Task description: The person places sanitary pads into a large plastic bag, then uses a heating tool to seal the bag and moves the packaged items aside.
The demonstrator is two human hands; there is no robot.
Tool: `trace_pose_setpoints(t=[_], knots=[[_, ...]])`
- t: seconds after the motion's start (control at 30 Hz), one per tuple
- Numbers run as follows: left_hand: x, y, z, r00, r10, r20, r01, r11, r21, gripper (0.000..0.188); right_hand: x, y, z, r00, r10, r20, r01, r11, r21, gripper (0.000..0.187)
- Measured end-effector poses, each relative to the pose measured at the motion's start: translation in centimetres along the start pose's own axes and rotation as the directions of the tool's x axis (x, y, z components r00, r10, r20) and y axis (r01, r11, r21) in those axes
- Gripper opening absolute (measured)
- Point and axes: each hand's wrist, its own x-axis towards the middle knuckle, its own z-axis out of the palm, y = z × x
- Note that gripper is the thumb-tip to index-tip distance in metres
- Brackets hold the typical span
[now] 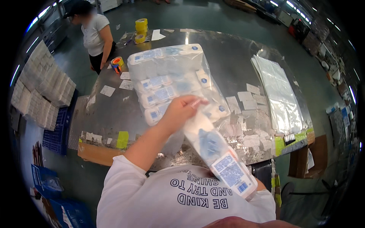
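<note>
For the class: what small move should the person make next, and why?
Probably ease the long white pack toward the clear bag: the pack's far end lies by the left hand at the bag's near side, and similar packs lie inside the bag.

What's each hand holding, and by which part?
Left hand: apparently the clear bag, film pinched at its near side. Right hand: hidden behind the white pack; hold can't be told.

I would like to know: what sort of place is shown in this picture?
Probably the packing area of a factory or warehouse: a clear bag of packs lies on the table, yellow tape rolls sit near its far edge, and a blue pallet on the left carries stacked goods.
</note>
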Motion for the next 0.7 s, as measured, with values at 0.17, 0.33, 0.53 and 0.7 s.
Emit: trace_pose_setpoints(t=[0.17,0.33,0.53,0.7], knots=[[-4.6,1.2,1.2,0.970,0.228,0.084,-0.242,0.938,0.247,0.028,5.1,-0.6,4.4,0.990,0.057,0.132,-0.004,0.929,-0.370,0.067],[-5.4,0.1,1.8,0.971,0.206,0.124,-0.229,0.947,0.226,0.028,14.0,-3.4,12.3,0.940,-0.039,0.339,0.255,0.740,-0.623,0.067],[-5.3,-3.1,3.0,0.966,0.176,0.187,-0.238,0.887,0.395,0.030,20.5,-1.8,20.9,0.941,-0.031,0.336,0.267,0.678,-0.685,0.070],[-5.6,-6.7,2.8,0.940,0.123,0.319,-0.261,0.860,0.438,0.031,25.4,-0.6,23.5,0.968,0.053,0.245,0.087,0.846,-0.527,0.080]])
